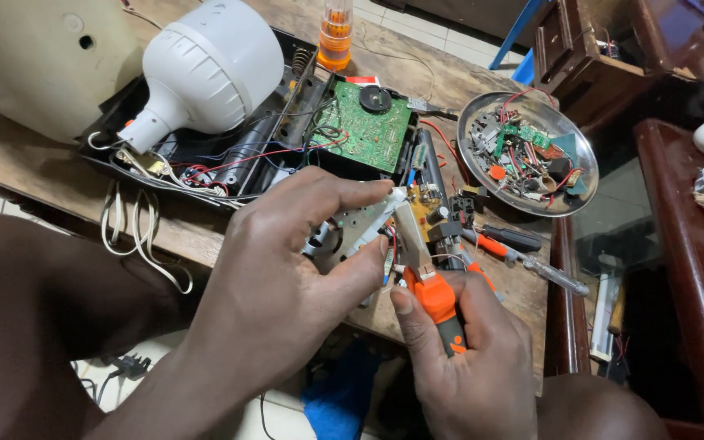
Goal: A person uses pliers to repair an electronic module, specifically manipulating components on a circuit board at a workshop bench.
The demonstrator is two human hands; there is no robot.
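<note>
L hand (287,269) pinches a small white part (390,198) between thumb and forefinger, fingers closed narrow on it, above a grey metal plate (350,232) it seems to steady; contact w/ the plate is hard to judge. R hand (470,367) is wrapped round the orange-grey handles of pliers (425,269), whose tips meet the white part right at the L fingertips. Just beyond both hands: green circuit board (366,128) in an open black casing (205,155). Beyond the L hand, a white bulb (209,69). Beyond the R hand and to its right, a metal dish (482,114) of bits, w/ a screwdriver (523,257) nearer.
</note>
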